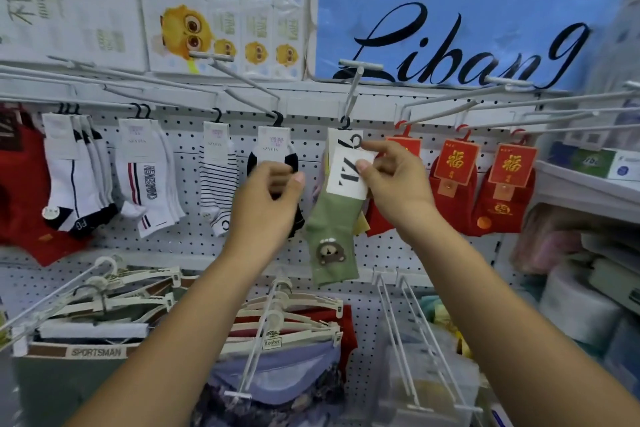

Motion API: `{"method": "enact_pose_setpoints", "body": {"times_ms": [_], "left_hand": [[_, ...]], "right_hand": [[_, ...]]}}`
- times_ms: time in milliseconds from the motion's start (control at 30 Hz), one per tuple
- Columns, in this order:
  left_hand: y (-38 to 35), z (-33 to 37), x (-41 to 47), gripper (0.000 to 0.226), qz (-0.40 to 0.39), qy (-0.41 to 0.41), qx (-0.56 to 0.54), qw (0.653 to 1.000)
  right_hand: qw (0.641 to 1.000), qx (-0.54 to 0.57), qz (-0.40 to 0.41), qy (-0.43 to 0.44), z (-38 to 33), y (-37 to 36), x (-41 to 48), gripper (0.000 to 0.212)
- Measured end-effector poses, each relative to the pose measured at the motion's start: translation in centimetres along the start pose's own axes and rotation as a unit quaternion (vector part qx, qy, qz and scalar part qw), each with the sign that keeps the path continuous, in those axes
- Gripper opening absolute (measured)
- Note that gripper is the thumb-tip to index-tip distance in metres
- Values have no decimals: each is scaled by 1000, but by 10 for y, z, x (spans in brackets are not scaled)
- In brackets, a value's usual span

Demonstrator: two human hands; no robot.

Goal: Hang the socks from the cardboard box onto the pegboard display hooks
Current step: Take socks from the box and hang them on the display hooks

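A green sock (332, 236) with a brown bear face near its toe hangs in front of the pegboard (194, 239), about the middle of the upper row. Its white card (348, 175) is pinched between the thumb and fingers of the right hand (394, 177), and the card's small black hanger (356, 140) shows right at the index fingertip. Just behind and a little higher, a second card (337, 137) hangs by its own hanger from a white display hook (353, 94); whether the held sock is caught on that hook I cannot tell.

The left hand (270, 198) is raised just to the left, apart from the right, its back to the camera and fingers curled in front of a black-and-white sock (273, 149); whether it grips anything I cannot tell.

Further left hang a striped sock (218, 177) and white socks (149, 177). To the right hang red socks (502, 191) with red and gold cards. Garments on pale hangers (284, 322) fill the lower hooks. Packs of tissue (221, 3) and a blue pack (467, 10) stand above the board.
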State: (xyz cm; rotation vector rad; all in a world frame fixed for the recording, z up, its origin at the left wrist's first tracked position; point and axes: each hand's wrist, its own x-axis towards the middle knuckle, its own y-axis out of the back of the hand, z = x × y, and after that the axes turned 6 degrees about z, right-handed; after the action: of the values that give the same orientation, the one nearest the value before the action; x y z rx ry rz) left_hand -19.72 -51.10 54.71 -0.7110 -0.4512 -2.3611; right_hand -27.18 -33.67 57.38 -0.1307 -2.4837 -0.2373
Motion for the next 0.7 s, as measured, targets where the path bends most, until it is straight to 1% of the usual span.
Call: {"method": "enact_pose_setpoints", "body": {"times_ms": [67, 100, 133, 200, 400, 533, 700], "left_hand": [[12, -1, 13, 39, 65, 0, 0, 998], [17, 0, 20, 47, 86, -7, -2, 996], [21, 0, 28, 52, 94, -18, -3, 995], [26, 2, 42, 57, 87, -45, -2, 995], [24, 8, 63, 45, 36, -84, -1, 996], [26, 3, 66, 43, 28, -93, -11, 995], [32, 1, 66, 43, 6, -103, 4, 995]], "right_hand": [[1000, -18, 15, 16, 5, 2, 14, 29], [999, -26, 18, 29, 6, 2, 20, 31], [998, -35, 20, 43, 6, 1, 27, 33], [996, -45, 23, 69, 3, -2, 37, 35], [992, -63, 13, 109, -2, -17, 53, 38], [990, -87, -1, 107, 3, -22, 53, 41], [990, -106, 0, 97, 1, -24, 54, 41]]}}
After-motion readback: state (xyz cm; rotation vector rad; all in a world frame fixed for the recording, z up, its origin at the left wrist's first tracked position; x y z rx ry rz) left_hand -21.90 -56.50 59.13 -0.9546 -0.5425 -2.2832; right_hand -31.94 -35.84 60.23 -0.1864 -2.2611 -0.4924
